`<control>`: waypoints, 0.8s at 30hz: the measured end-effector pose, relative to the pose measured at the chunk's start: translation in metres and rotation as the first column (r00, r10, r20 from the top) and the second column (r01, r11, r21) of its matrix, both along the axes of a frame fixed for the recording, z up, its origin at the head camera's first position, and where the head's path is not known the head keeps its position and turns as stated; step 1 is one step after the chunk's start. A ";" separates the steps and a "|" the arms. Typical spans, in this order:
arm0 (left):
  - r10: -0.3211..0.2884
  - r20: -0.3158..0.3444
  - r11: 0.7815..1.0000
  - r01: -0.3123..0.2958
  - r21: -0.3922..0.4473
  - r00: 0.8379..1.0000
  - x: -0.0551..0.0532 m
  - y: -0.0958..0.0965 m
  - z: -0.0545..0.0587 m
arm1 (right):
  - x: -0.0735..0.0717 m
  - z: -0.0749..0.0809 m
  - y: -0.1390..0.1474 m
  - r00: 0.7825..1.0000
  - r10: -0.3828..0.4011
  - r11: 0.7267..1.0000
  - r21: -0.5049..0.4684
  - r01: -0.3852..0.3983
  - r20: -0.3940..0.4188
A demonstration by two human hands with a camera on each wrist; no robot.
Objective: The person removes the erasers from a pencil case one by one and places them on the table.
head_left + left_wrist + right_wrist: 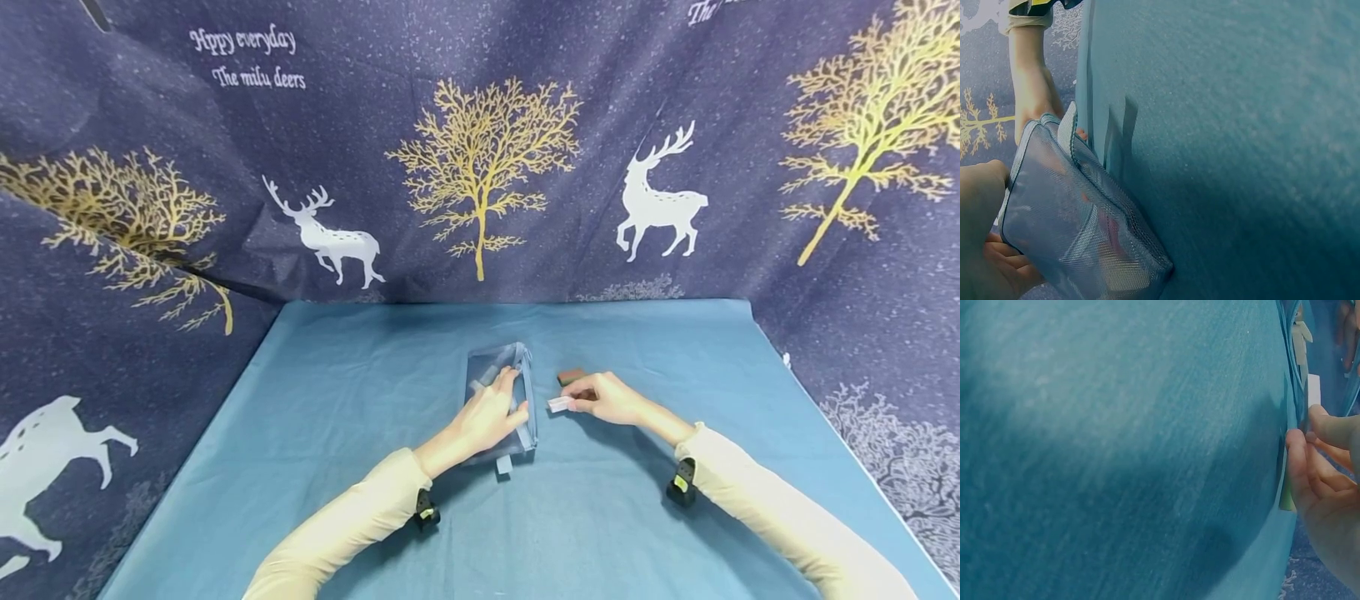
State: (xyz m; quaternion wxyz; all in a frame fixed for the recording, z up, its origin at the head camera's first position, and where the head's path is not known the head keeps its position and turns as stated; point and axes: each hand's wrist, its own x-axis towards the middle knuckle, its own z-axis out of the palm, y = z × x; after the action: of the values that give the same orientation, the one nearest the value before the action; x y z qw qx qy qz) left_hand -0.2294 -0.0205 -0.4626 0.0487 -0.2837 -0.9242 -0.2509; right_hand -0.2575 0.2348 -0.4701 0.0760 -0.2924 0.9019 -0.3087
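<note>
A blue-grey mesh zip pouch (480,367) lies in the middle of the table, with pale items showing through its mesh. My left hand (491,412) lies over it and grips it, fingers toward the zipper side. In the left wrist view the pouch (1054,200) stands tilted before the left hand (997,212), and pinkish and yellowish things show dimly inside. Just right of the pouch, my right hand (607,398) pinches a small white rectangular block (558,404) between thumb and fingers. The block's (1314,389) end juts past the fingertips in the right wrist view.
Beyond the right hand lies a reddish-brown block (572,377) with a green edge. A pale tab (504,465) sticks out at the pouch's near end. The blue cloth-covered table (337,375) meets a dark patterned curtain (525,167) at the back.
</note>
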 end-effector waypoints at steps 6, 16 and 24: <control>-0.002 -0.002 1.000 0.002 0.006 1.000 0.001 0.000 0.000 | 0.000 0.000 0.002 1.000 0.003 1.000 0.024 -0.002 -0.010; 0.002 0.013 1.000 -0.002 0.010 1.000 0.002 -0.001 0.000 | -0.001 -0.001 0.006 0.999 0.028 0.999 0.021 -0.028 -0.031; -0.003 0.004 1.000 0.003 0.009 1.000 0.000 -0.003 0.001 | -0.002 -0.002 0.009 0.999 0.031 0.999 0.033 -0.030 -0.018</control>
State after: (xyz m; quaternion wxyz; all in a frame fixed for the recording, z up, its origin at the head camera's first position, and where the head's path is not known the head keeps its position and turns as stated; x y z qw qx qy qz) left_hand -0.2292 -0.0237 -0.4612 0.0478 -0.2845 -0.9227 -0.2558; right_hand -0.2597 0.2433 -0.4717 0.0769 -0.3077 0.9029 -0.2900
